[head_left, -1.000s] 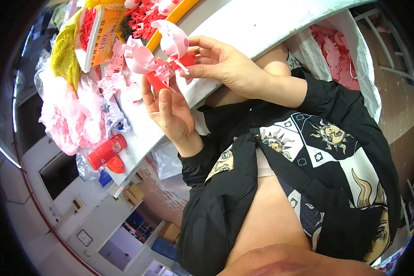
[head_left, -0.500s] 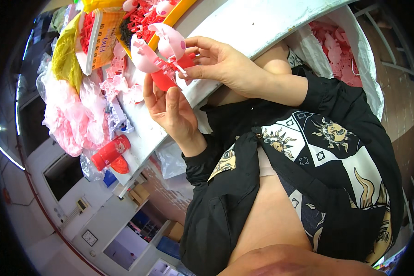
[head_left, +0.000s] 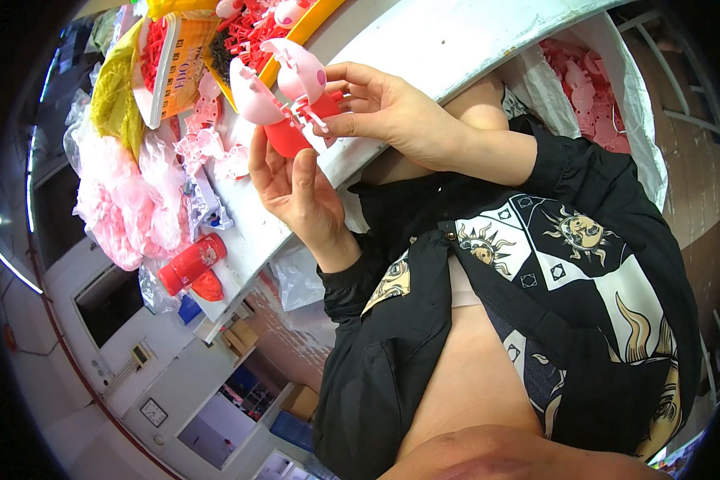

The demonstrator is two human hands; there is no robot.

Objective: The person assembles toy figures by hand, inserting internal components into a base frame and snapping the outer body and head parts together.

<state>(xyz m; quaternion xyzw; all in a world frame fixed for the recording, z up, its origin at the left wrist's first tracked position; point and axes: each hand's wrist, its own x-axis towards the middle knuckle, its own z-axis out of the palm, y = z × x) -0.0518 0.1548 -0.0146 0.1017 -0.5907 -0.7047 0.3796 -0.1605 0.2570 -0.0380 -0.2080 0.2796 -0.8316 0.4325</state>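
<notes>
A pink and red plastic toy figure stands in two halves above the table edge. The left half (head_left: 286,136), a pink rounded head over a red body, rests against the curled fingers of my left hand (head_left: 300,196), its thumb raised beside it. My right hand (head_left: 380,108) grips the right half (head_left: 302,78), which has a pink eared head with a darker pink spot and a red lower part. Thin pale and red pieces show between the halves. Whether they join the two is hard to make out.
Beyond my hands, a yellow-rimmed tray (head_left: 316,24) holds small red parts. An orange and white carton (head_left: 182,72), pink plastic pieces (head_left: 200,144), pink bags (head_left: 128,200) and a red cylinder (head_left: 192,264) lie leftward. At right stands a white sack (head_left: 644,120) of pink parts.
Both hands keep their hold. The toy's halves have shifted very slightly to the right and tilted a little; all else looks the same.
</notes>
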